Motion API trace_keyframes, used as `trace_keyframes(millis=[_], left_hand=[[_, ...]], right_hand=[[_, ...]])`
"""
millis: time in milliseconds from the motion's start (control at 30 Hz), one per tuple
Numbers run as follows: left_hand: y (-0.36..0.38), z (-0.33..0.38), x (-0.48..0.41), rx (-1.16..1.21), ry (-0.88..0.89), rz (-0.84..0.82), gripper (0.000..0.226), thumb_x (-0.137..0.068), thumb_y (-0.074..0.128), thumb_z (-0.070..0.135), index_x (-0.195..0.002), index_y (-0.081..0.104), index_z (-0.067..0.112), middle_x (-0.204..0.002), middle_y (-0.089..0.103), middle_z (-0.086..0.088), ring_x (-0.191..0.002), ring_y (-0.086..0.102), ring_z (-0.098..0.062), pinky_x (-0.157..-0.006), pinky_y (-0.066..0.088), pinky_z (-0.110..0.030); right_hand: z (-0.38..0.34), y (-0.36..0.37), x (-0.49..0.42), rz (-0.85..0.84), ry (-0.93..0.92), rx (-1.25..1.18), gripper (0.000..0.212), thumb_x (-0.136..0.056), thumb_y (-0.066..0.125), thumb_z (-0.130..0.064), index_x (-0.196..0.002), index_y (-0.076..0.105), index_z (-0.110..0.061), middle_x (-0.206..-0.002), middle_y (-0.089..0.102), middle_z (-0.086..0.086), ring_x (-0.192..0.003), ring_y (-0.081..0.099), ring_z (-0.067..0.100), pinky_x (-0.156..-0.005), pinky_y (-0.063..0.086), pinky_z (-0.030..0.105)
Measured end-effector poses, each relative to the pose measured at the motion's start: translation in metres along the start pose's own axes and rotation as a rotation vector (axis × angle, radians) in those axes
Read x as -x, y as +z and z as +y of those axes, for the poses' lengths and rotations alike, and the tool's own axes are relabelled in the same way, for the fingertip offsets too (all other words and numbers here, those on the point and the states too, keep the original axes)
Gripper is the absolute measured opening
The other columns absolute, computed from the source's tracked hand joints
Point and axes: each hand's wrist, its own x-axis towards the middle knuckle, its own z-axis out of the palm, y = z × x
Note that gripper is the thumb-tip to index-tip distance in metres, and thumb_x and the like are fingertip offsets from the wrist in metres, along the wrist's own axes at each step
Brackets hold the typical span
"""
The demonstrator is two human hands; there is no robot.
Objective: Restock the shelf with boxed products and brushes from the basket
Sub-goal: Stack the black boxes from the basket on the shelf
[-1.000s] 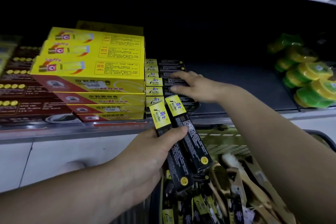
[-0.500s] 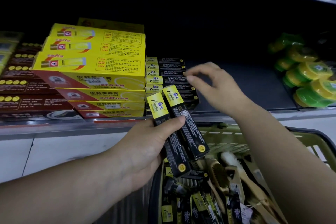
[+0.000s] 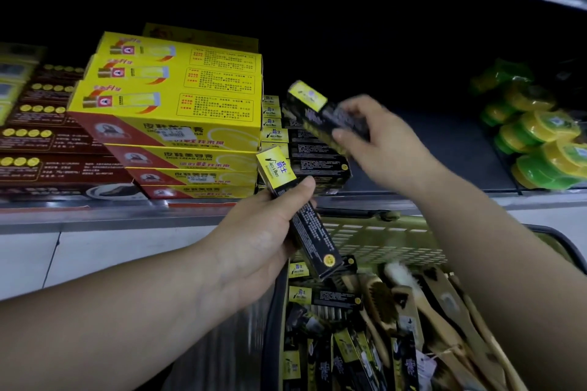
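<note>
Two slim black-and-yellow boxes are in my view, one in each hand. My left hand (image 3: 257,241) grips the left-hand box (image 3: 314,232) around its middle with the thumb laid across the top face. Its yellow end tilts up toward the shelf (image 3: 444,152) and its black end hangs over the basket (image 3: 381,241). My right hand (image 3: 384,149) holds the right-hand box (image 3: 317,105) with fingers curled round its black end. That box is motion-blurred and slanted, just above the stack of matching boxes (image 3: 301,154) on the shelf, and I cannot tell whether it touches the stack. The hands are apart, with the right one higher and farther in.

The stack sits just beside a pile of big yellow boxes (image 3: 178,111), with dark red boxes (image 3: 41,149) farther left. Round green-and-yellow tins (image 3: 540,143) sit well apart at the right end of the shelf. Below, the basket holds loose boxes (image 3: 320,295) of the same kind and wooden brushes (image 3: 384,298), all lying jumbled.
</note>
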Motion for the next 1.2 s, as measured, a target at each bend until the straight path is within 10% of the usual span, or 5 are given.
trace_keyframes(millis=[467,633,767,933,1200], left_hand=[[0.004,0.011,-0.009,-0.036,-0.111,0.027,0.019,-0.087,0.059,0.029,-0.087,0.063,0.011,-0.066,0.067,-0.003,-0.059,0.065,-0.016,-0.049,0.054,-0.021],[0.013,0.017,-0.011,-0.029,-0.077,-0.005,0.029,-0.088,0.059,0.028,-0.106,0.064,0.005,-0.101,0.07,-0.015,-0.082,0.065,-0.022,-0.068,0.057,-0.029],[0.023,0.02,-0.014,-0.029,-0.013,-0.033,0.032,-0.092,0.053,0.029,-0.11,0.063,0.005,-0.101,0.071,-0.011,-0.094,0.066,-0.023,-0.087,0.051,-0.034],[0.028,0.02,-0.016,-0.091,0.03,-0.088,0.019,-0.09,0.056,0.024,-0.091,0.064,0.007,-0.09,0.069,-0.008,-0.087,0.064,-0.019,-0.086,0.051,-0.026],[-0.005,0.016,-0.041,-1.63,0.87,-0.09,0.046,-0.088,0.06,0.016,-0.132,0.048,0.014,-0.131,0.05,-0.002,-0.118,0.046,-0.018,-0.097,0.027,-0.02]], right_hand=[[0.029,0.051,-0.063,-0.262,0.041,0.229,0.041,-0.1,0.038,-0.029,-0.141,0.037,-0.027,-0.141,0.036,0.013,-0.131,0.027,0.031,-0.107,0.025,0.036],[0.01,0.02,-0.021,-0.022,-0.054,-0.045,0.026,-0.096,0.046,-0.028,-0.118,0.059,-0.02,-0.117,0.054,0.0,-0.115,0.047,0.017,-0.098,0.037,0.026],[-0.013,0.0,0.038,-0.297,0.011,-0.43,0.04,-0.074,0.065,-0.058,-0.102,0.06,-0.03,-0.096,0.063,-0.015,-0.09,0.06,0.002,-0.08,0.052,0.022],[-0.007,-0.005,0.04,-0.208,0.046,-0.188,0.031,-0.074,0.064,-0.023,-0.105,0.058,-0.02,-0.096,0.068,-0.004,-0.086,0.066,0.014,-0.081,0.054,0.038],[0.023,0.0,-0.048,0.053,-0.059,0.295,0.043,-0.092,0.051,-0.014,-0.134,0.046,-0.02,-0.126,0.051,0.014,-0.115,0.046,0.033,-0.094,0.039,0.036]])
